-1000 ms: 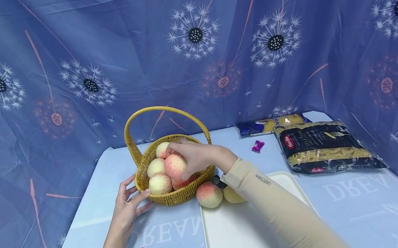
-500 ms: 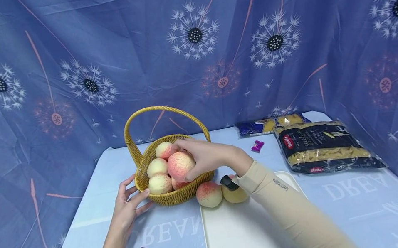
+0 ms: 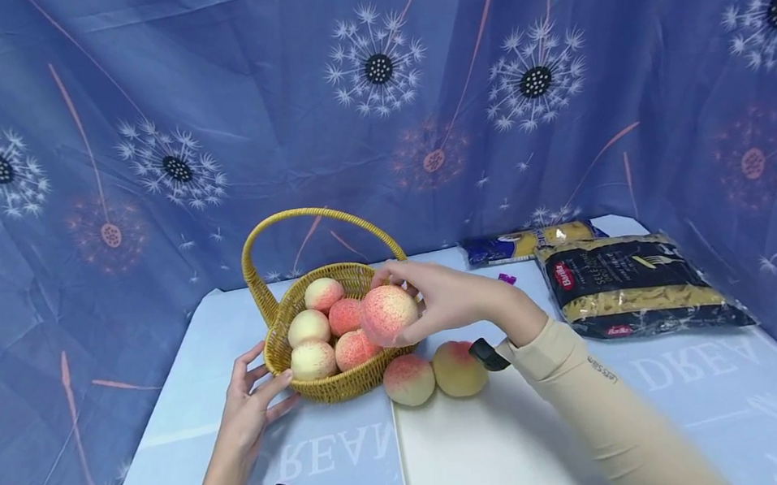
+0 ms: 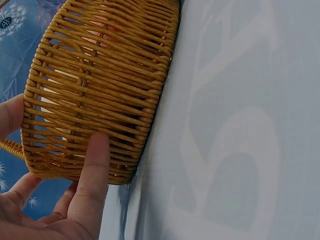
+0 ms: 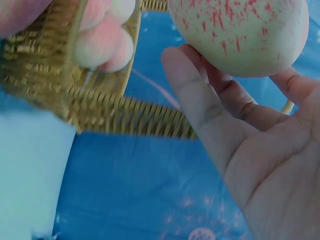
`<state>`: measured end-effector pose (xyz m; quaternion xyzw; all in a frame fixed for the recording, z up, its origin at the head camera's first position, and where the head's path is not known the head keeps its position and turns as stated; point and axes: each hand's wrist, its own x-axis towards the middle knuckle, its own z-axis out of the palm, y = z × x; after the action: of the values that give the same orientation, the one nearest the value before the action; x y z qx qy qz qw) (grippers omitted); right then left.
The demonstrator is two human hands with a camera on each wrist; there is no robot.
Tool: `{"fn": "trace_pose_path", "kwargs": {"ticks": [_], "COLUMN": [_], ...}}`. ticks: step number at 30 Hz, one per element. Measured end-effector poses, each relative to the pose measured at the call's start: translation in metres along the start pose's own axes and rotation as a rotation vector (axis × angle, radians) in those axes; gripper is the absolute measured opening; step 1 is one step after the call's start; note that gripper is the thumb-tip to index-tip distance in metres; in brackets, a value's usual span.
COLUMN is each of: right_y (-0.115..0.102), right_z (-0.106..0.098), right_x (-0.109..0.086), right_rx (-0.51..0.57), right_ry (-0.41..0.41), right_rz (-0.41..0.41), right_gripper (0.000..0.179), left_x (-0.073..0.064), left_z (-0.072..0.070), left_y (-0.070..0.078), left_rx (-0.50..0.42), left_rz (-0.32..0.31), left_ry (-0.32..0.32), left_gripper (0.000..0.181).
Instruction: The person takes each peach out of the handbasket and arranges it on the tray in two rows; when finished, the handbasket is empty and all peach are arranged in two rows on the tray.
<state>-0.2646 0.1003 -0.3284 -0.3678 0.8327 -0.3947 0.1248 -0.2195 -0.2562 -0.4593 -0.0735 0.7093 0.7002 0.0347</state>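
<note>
A yellow wicker basket (image 3: 289, 305) with a hoop handle holds several peaches (image 3: 308, 328). My right hand (image 3: 440, 297) grips one pink-speckled peach (image 3: 388, 314) (image 5: 240, 32) in the air above the basket's right rim, fingers curled round it. My left hand (image 3: 249, 392) rests against the basket's left side (image 4: 100, 95), its thumb (image 4: 92, 185) pressed straight on the weave. Two more peaches (image 3: 409, 380) (image 3: 459, 367) lie at the far edge of a white tray (image 3: 476, 460).
Two pasta bags (image 3: 630, 284) (image 3: 528, 242) lie at the back right of the blue table (image 3: 711, 397). A small purple sweet (image 3: 507, 278) lies near them. Blue patterned cloth walls stand behind and at both sides.
My right hand has lifted a peach out of the basket and carried it to the right, over the rim. The left hand has stayed on the basket.
</note>
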Motion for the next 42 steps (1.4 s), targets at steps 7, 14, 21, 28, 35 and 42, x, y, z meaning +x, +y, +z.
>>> {"fn": "trace_pose_path", "kwargs": {"ticks": [7, 14, 21, 28, 35, 42], "right_y": [0.01, 0.024, 0.041, 0.061, 0.083, 0.107], "right_z": [-0.011, -0.017, -0.029, -0.041, -0.046, -0.044], "right_x": [-0.019, -0.038, -0.059, -0.082, -0.104, -0.121], "right_rx": [0.029, 0.027, 0.025, 0.035, 0.056, 0.062], "right_ry": [0.039, 0.088, 0.12, 0.163, 0.155, 0.156], "right_rz": [0.045, 0.06, 0.113, 0.171, 0.189, 0.205], "right_gripper": [0.064, 0.062, 0.067, 0.069, 0.071, 0.071], "left_x": [0.0, -0.001, 0.0, 0.0, 0.0, 0.001], "left_z": [0.001, 0.001, 0.001, 0.001, 0.001, 0.001], "left_y": [0.0, 0.0, 0.0, 0.001, 0.001, 0.0], "left_rx": [0.002, 0.009, 0.008, 0.007, 0.008, 0.001], "left_rz": [-0.011, -0.012, -0.01, -0.007, -0.005, -0.003], "left_ry": [0.008, 0.01, 0.011, 0.01, 0.014, 0.011], "left_gripper": [0.081, 0.082, 0.081, 0.081, 0.082, 0.081]}}
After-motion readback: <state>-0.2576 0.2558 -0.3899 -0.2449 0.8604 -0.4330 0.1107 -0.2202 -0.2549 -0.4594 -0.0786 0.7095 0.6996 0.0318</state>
